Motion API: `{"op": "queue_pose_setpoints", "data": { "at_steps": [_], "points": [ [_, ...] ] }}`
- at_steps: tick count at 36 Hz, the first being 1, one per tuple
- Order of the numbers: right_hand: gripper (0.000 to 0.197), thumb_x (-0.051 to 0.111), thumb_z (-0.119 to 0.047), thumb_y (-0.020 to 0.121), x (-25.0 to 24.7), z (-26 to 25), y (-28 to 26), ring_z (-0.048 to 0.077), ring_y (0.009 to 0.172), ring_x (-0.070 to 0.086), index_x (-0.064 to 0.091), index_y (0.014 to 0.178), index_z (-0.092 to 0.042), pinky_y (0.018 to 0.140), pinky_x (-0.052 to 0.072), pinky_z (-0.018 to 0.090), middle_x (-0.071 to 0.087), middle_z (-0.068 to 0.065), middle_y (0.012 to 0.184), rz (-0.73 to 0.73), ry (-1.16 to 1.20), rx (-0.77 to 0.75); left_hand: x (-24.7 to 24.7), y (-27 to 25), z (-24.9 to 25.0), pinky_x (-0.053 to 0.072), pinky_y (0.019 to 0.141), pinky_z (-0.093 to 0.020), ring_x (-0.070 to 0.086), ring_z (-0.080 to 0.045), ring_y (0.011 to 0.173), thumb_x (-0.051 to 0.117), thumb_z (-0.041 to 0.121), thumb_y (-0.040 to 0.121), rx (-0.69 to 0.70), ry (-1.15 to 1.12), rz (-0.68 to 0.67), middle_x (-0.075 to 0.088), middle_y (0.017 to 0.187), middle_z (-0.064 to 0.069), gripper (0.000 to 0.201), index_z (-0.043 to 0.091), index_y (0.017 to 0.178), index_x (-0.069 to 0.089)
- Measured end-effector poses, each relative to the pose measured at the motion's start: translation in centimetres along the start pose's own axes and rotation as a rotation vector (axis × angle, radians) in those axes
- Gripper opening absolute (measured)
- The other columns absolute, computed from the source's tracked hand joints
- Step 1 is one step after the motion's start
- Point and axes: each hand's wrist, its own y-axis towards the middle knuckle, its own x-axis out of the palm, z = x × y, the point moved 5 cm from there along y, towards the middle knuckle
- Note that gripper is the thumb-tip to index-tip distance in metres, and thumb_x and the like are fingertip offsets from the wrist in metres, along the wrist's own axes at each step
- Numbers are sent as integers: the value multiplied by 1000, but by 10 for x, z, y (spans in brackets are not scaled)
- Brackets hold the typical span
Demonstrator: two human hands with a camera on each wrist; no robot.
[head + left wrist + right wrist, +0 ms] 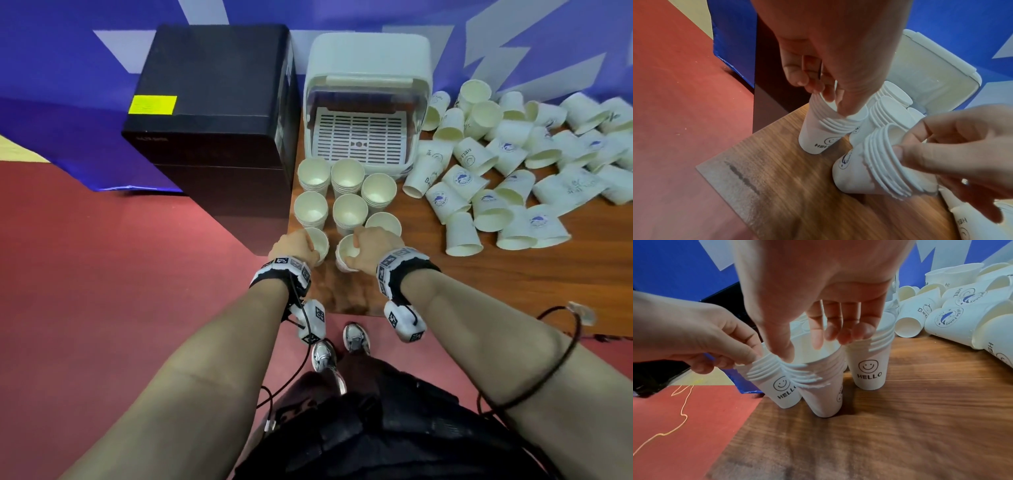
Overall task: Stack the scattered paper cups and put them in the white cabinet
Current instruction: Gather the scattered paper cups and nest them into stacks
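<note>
Paper cup stacks [346, 253] under both hands (rims pinched).

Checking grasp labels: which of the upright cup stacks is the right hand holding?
The right hand grips the nearest middle stack; unlike the rest, it is tilted. The left hand holds its left neighbour.

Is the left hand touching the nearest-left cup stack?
Touching. The left wrist view shows the left hand pinching the top rim of the HELLO cup stack, thumb inside it; the right wrist view agrees.
</note>
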Motion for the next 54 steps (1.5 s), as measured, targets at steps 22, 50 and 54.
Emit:
{"op": "queue_pose_setpoints", "data": {
  "at_steps": [22, 50, 54],
  "points": [
    [12, 54, -22, 90, -33, 172, -107, 23, 78, 57, 61, 98, -16, 63, 39, 25, 64, 6, 95, 134, 233, 436, 12, -36, 159, 40, 64, -29, 60, -29, 77, 48, 29, 92, 435, 3, 146, 56, 70, -1, 21, 19, 73, 49],
    [48, 58, -16, 85, -64, 446, -69, 33, 92, 58, 39, 129, -18, 67, 44, 35, 50, 13, 115, 96, 196, 250, 147, -8, 399, 46, 73, -34, 59, -25, 98, 59, 27, 87, 350, 297, -40, 62, 104, -2, 33, 18, 117, 48],
    [50, 56, -20, 87, -49, 451, -59, 35, 85, 60, 34, 132, -24, 67, 51, 40, 50, 11, 111, 86, 227, 232, 164, 2, 411, 48, 75, -40, 57, -32, 106, 57, 26, 88, 322, 387, -93, 59, 112, -12, 42, 15, 125, 42]
  ]
}}
